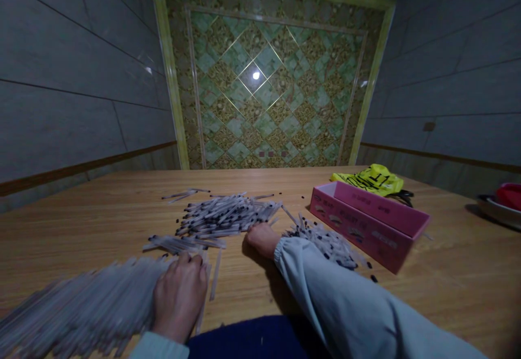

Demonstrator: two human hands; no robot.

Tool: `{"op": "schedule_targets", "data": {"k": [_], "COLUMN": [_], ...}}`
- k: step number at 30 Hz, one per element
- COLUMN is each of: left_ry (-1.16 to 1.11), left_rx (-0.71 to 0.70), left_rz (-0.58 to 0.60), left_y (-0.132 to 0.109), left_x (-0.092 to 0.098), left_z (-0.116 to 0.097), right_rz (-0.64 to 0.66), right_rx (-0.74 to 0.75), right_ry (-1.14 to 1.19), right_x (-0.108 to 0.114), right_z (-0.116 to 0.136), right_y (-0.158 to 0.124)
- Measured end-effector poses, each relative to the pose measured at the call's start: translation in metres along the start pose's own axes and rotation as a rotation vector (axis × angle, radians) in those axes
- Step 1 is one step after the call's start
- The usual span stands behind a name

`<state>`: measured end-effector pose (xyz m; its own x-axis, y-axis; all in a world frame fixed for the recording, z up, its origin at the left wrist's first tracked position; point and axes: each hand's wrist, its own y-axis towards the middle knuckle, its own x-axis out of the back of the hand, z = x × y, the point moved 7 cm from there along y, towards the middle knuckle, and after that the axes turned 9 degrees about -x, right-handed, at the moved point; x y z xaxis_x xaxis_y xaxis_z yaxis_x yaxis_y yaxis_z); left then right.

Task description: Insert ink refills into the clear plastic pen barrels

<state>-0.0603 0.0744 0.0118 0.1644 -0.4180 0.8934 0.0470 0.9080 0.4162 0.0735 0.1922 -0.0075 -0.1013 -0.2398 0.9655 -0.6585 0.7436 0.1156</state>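
Note:
My left hand [179, 296] lies palm down on the wooden table [101, 212], its curled fingers resting on the near end of a big blurred heap of thin pale tubes [81, 304]. My right hand [264, 238], in a light grey sleeve, reaches forward and touches the near edge of a second heap of thin tubes with dark tips [223, 215]. Its fingers are tucked under and mostly hidden. To the right of that wrist lies a smaller pile of tubes and small dark caps [325, 242].
A pink open cardboard box [368, 223] stands at the right, with a yellow bag [372, 178] behind it. A metal dish with something red [502, 204] sits at the far right edge. Grey tiled walls and a green patterned panel close the table's far side.

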Motion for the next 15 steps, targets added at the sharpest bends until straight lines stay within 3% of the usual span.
{"op": "schedule_targets", "data": {"k": [3,6,9,12,15], "left_ry": [-0.049,-0.11,-0.167,-0.223,-0.302], "left_rx": [-0.048,-0.087,-0.117,-0.152,-0.209], "left_rz": [-0.031,-0.072,-0.109,-0.163,-0.278], "left_y": [0.0,0.0,0.001,0.0,-0.001], "left_x": [0.006,0.011,0.016,0.02,0.027], "left_z": [-0.01,-0.018,-0.024,-0.029,-0.033], "right_rz": [-0.027,-0.099,-0.3,-0.548,-0.634], "right_rx": [0.06,0.074,0.023,-0.085,-0.332], "right_ry": [-0.016,-0.019,0.08,0.446,1.0], "right_x": [0.011,0.036,0.071,0.099,0.088], "right_z": [0.006,0.01,0.01,-0.001,-0.026], "right_y": [-0.002,-0.014,-0.042,-0.084,-0.12]}}
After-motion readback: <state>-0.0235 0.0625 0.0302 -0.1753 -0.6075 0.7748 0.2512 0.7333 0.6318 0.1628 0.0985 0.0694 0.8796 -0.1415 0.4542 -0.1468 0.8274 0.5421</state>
